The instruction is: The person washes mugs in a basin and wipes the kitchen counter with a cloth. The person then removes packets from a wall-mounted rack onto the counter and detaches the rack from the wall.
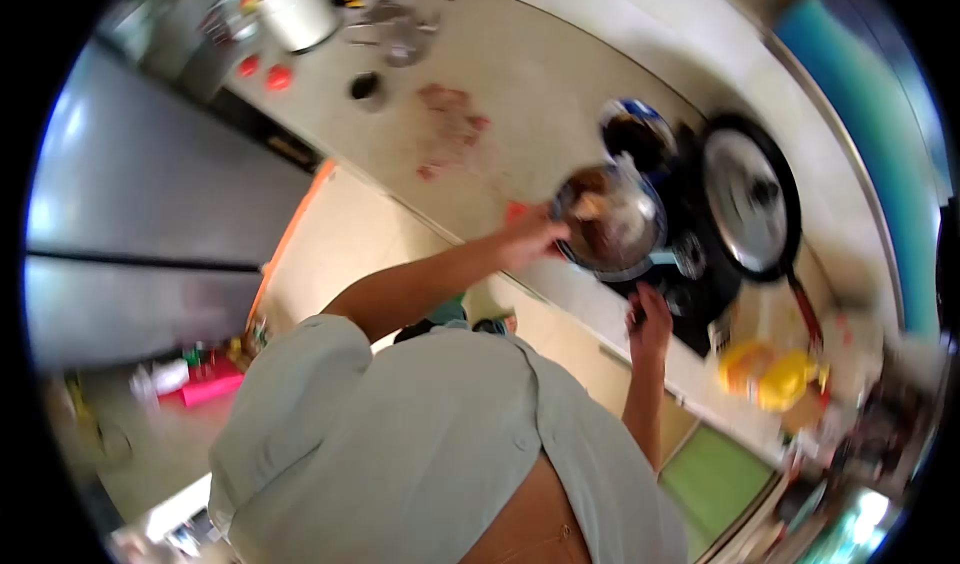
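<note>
My left hand [535, 236] grips the near-left rim of a round metal bowl [660, 232], held tilted at the stove's edge. Brown contents and something pale and shiny show inside it; blur hides what they are. My right hand [650, 314] is closed just below the bowl, at the front of the black stove [715, 304]. A small dark thing shows at its fingers, too blurred to name. Beyond the bowl stands a blue-and-white container [632, 110] with a dark inside. A black pan [796, 214] with a glass lid [738, 196] sits on the right.
Reddish smears [452, 129] mark the counter. A small dark cup [366, 87], a white pot [298, 12] and red pieces [278, 77] lie toward the left. A yellow packet [770, 376] rests right of the stove. A grey refrigerator [160, 184] stands at left.
</note>
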Motion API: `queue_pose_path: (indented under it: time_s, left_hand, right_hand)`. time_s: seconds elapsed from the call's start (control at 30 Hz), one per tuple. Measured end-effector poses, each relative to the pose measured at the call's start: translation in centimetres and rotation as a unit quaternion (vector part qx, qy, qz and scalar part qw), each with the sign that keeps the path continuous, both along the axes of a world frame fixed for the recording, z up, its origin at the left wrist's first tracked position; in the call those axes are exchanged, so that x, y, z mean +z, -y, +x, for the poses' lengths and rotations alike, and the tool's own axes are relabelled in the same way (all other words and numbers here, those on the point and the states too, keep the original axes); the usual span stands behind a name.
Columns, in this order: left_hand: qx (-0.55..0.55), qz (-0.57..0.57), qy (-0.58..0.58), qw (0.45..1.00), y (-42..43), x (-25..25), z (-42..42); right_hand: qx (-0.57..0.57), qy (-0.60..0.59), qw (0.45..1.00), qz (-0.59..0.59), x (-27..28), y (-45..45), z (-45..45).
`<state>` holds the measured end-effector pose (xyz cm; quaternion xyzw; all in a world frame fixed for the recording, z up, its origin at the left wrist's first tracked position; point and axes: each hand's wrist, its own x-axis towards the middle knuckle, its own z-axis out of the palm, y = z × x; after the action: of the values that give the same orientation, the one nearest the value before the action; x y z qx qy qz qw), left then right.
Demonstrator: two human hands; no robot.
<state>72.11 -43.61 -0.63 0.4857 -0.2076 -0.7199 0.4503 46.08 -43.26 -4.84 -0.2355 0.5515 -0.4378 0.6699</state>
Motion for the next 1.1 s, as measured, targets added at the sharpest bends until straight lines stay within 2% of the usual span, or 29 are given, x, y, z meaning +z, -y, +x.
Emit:
queue_pose_path:
  time_s: [0.1, 0.27, 0.3, 0.43, 0.57, 0.73, 0.77, 0.87, 0.93, 1.07, 1.1]
  left_hand:
    - [0.006, -0.024, -0.071, 0.997, -2.0, 2.5, 3.3]
    - [0.106, -0.066, -0.037, 0.991, -7.4, 6.2, 11.8]
    - [0.117, -0.072, -0.037, 0.99, -8.6, 6.2, 13.5]
    - [0.288, -0.034, -0.005, 0.957, -13.7, 6.2, 21.7]
    - [0.378, -0.041, 0.038, 0.924, -18.1, 5.7, 31.0]
    - [0.479, -0.081, 0.073, 0.871, -21.0, 2.6, 43.2]
    - [0.513, -0.077, 0.071, 0.852, -21.1, 1.7, 45.5]
    - [0.499, -0.09, 0.072, 0.859, -20.8, 2.9, 51.3]
    - [0.528, -0.091, 0.062, 0.842, -19.4, 3.4, 55.3]
    - [0.494, -0.114, 0.026, 0.862, -14.2, 2.9, 63.8]
    - [0.514, -0.109, 0.041, 0.85, -12.6, 3.5, 64.9]
  right_hand:
    - [0.044, 0.031, 0.998, -0.018, -0.2, 0.0, 0.2]
    - [0.126, 0.034, 0.99, -0.051, 3.2, -0.4, 4.7]
    - [0.138, 0.022, 0.988, -0.058, 4.1, -0.4, 6.1]
    - [0.215, 0.008, 0.973, -0.088, 6.4, -0.8, 13.1]
    - [0.286, -0.005, 0.955, -0.08, 6.7, -2.3, 22.0]
    - [0.344, 0.077, 0.935, -0.034, 5.4, -4.4, 33.0]
    - [0.346, 0.077, 0.934, -0.031, 5.5, -4.8, 35.1]
    - [0.376, 0.066, 0.923, -0.04, 6.8, -5.1, 40.0]
    - [0.387, 0.034, 0.919, -0.071, 8.6, -5.4, 42.4]
    - [0.402, 0.019, 0.912, -0.08, 9.6, -4.0, 43.3]
    - [0.408, 0.016, 0.908, -0.094, 10.1, -3.5, 43.4]
